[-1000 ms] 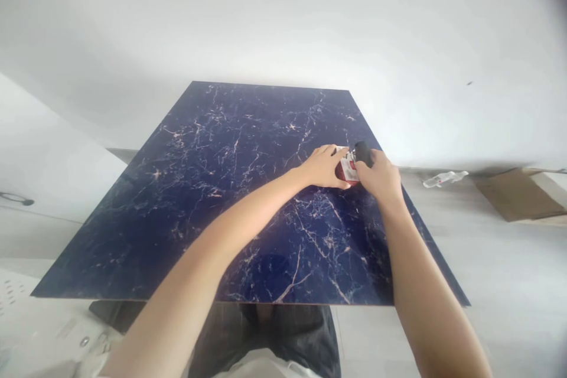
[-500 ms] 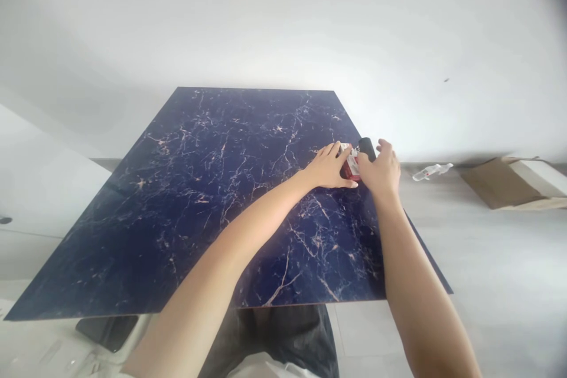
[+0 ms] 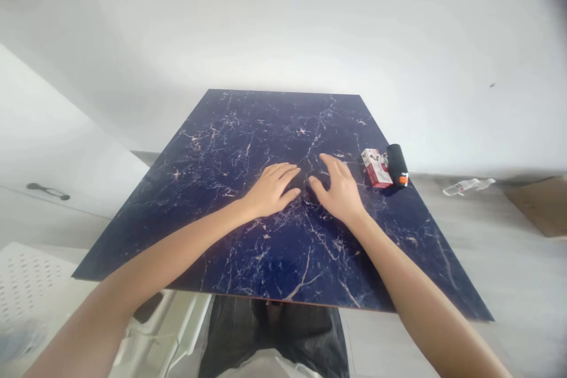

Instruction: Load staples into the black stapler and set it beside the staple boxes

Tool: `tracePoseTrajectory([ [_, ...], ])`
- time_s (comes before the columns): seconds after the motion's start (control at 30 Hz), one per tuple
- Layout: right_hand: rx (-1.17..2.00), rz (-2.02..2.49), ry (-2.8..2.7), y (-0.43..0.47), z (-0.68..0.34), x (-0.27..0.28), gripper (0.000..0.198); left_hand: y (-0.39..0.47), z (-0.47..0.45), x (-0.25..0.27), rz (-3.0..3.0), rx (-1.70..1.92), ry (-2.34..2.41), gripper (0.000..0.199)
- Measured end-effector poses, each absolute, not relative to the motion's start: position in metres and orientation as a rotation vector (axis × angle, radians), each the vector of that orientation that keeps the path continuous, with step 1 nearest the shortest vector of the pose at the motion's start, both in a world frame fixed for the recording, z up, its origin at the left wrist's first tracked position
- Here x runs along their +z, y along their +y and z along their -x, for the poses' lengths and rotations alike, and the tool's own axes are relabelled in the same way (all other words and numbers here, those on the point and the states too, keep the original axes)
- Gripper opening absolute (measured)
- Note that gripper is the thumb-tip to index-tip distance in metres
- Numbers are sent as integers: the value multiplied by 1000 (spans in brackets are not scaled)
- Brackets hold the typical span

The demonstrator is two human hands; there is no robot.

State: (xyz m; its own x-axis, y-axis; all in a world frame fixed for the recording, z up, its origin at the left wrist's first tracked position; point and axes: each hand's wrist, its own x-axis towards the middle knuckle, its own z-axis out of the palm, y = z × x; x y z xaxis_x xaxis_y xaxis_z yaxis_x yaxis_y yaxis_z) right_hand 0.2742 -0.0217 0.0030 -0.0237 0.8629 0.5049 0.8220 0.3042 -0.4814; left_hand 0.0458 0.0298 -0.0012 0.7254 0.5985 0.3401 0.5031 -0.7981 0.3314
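Observation:
My left hand (image 3: 274, 190) is over the middle of the dark blue marbled tabletop (image 3: 266, 130), fingers stretched out and holding nothing. Just to its right, my right hand (image 3: 337, 190) is also open, thumb apart from the fingers. A gap separates the two hands. Toward the table's right edge stands a small red and white box (image 3: 377, 169). Close against its right side is a black cylinder (image 3: 397, 164) with an orange patch near its lower end. Neither hand touches the box or the cylinder.
Beyond the right table edge, a clear plastic bottle (image 3: 468, 186) lies on the floor near the wall, with a cardboard box (image 3: 543, 205) farther right. At the left is a white cabinet with a dark handle (image 3: 48, 191). A white perforated item (image 3: 29, 277) sits at the lower left.
Both hands have let go of the red and white box and black cylinder and moved left to the table's middle. The box and cylinder stay at the right edge. The view has turned left.

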Motion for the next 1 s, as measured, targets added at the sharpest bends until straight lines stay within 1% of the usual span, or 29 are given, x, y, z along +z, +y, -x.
tracePoseTrajectory([
  [0.17,212,1358,-2104,-15,-235,-9,63,32,10,1,-2622,501,1065,58],
  [0.37,286,1228,-2340,-8,-226,-13,64,33,11,1,-2651,349,969,64],
  [0.5,295,1221,-2380,-10,-231,-14,66,34,9,-3,-2691,285,936,65],
  [0.7,317,1247,-2407,-11,-232,-16,70,33,11,-4,-2683,283,923,64],
  [0.83,340,1259,-2390,-13,-232,-14,69,32,11,-3,-2687,272,922,63],
  [1.0,302,1292,-2437,-14,-232,-14,73,33,10,-6,-2731,259,917,63],
])
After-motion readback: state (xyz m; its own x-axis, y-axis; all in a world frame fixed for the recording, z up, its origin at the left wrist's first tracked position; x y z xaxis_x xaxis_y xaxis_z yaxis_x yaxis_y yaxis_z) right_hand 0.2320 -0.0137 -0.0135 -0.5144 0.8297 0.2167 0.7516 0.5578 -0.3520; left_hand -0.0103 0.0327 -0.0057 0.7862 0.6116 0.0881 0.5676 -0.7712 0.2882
